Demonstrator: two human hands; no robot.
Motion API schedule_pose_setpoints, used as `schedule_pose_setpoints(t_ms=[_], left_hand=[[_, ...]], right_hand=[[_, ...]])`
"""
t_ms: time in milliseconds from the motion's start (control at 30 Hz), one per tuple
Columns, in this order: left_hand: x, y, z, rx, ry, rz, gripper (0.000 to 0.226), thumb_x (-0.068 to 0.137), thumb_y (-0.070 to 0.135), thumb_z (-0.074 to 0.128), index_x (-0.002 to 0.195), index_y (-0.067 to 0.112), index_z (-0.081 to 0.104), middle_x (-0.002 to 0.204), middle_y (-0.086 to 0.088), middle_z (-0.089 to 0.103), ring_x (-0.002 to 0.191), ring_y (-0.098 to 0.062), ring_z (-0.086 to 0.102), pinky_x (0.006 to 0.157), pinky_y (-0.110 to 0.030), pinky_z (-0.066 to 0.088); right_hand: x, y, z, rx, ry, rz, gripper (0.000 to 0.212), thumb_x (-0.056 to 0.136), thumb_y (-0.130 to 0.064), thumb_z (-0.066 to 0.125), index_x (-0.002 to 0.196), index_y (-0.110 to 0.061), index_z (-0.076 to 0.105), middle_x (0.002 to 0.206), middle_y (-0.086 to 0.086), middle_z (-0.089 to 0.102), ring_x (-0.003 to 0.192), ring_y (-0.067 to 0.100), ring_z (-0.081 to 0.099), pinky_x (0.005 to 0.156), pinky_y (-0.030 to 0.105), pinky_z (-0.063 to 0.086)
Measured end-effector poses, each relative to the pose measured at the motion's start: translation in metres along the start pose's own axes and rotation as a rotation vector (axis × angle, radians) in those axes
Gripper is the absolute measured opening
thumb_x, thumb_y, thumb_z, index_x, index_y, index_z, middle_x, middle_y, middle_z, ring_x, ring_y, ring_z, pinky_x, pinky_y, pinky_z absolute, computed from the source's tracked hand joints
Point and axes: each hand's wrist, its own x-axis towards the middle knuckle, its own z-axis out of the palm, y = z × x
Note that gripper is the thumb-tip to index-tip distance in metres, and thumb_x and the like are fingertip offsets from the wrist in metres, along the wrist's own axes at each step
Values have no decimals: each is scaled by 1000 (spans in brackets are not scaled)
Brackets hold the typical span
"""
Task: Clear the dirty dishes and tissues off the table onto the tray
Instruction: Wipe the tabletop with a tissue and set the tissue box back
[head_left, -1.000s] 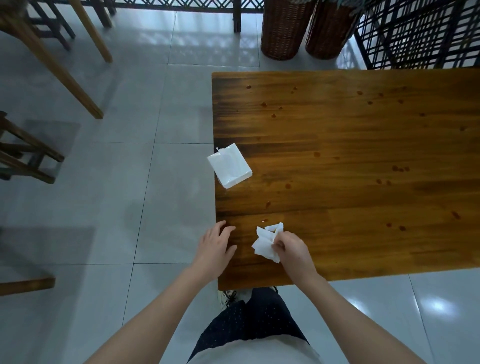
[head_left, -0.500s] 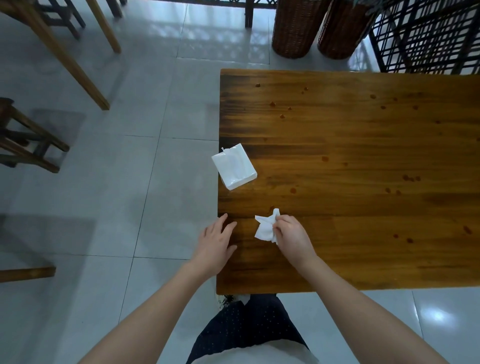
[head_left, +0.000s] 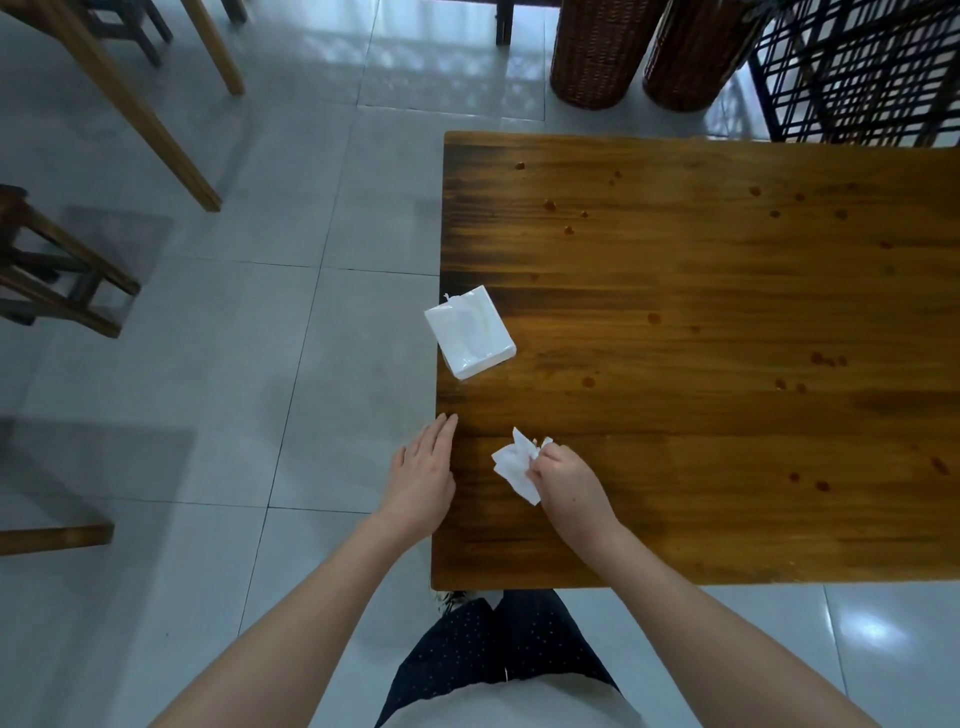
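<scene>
My right hand (head_left: 563, 480) grips a crumpled white tissue (head_left: 514, 464) low over the near left part of the wooden table (head_left: 727, 312). My left hand (head_left: 423, 475) lies flat at the table's left edge with straight fingers, beside the tissue and holding nothing. A white tissue pack (head_left: 469, 332) sits at the left edge, farther from me, partly overhanging it. Dark droplets (head_left: 550, 205) speckle the tabletop. No tray and no dishes are in view.
Two wicker baskets (head_left: 597, 52) and a black metal lattice (head_left: 857, 67) stand beyond the far edge of the table. Wooden stools (head_left: 57, 270) and another table's legs (head_left: 130, 104) stand on the grey tiled floor to the left.
My right hand has drawn the tissue back toward me after pushing it away across the wood. My left hand has straightened its fingers along the edge. The tissue pack has not moved.
</scene>
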Motion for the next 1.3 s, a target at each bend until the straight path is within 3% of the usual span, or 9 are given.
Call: schedule_pose_setpoints(t_ms=[100,167,233,400,600,900,1000,1200,1300], left_hand=[[-2,-3,-1,-27,16,-14,68,99,21,41,153,22,0,161,1,8,147,-19,13,117,-37,14],[-3,-4,0,-29,4,-24,68,100,27,43,153,23,1,161,2,8,147,-19,13,117,-38,15],[-5,-5,0,-21,-2,-31,69,99,31,45,153,23,2,161,2,8,147,-20,13,117,-39,16],[-4,0,-1,-9,6,-42,69,99,35,44,153,23,3,161,2,6,147,-20,12,117,-38,15],[-3,4,-2,-26,46,-48,66,99,32,46,153,22,7,160,1,10,146,-20,16,117,-36,18],[-3,3,-1,-19,61,-67,63,100,34,43,153,22,10,159,0,14,145,-20,18,116,-34,19],[-1,10,-4,-35,75,-51,62,100,33,43,152,22,12,159,-1,14,144,-20,19,116,-34,19],[7,26,-9,-21,79,2,60,101,32,41,153,23,12,160,-1,9,145,-21,17,117,-36,17],[13,33,-8,7,74,28,61,101,32,41,153,23,10,160,-1,8,146,-20,12,118,-36,15]], right_hand=[[-15,-7,5,23,13,-40,10,76,4,73,79,-4,67,77,7,65,68,16,58,58,22,49],[-25,-13,10,50,36,-76,20,70,7,76,85,-2,68,75,8,66,64,18,61,53,25,51],[-31,-18,13,38,28,-118,28,72,7,75,98,-2,69,82,10,69,70,20,64,60,27,55],[-20,-13,8,-79,-56,-214,32,71,5,76,100,-5,70,84,6,66,73,16,60,65,23,51],[8,-8,5,-122,-89,-231,36,87,3,58,123,-4,58,110,9,60,99,22,54,86,29,44],[37,-11,3,-96,-113,-346,37,81,3,66,117,-7,62,112,8,60,99,20,58,90,29,48],[45,2,-7,-82,-50,-241,31,84,1,64,114,-6,64,105,8,62,90,18,58,81,26,52],[60,70,-38,-44,76,112,15,83,4,54,92,-4,64,90,5,54,77,19,53,66,37,51],[60,98,-45,7,144,282,16,88,0,48,92,-5,63,90,0,49,73,16,53,62,41,54]])
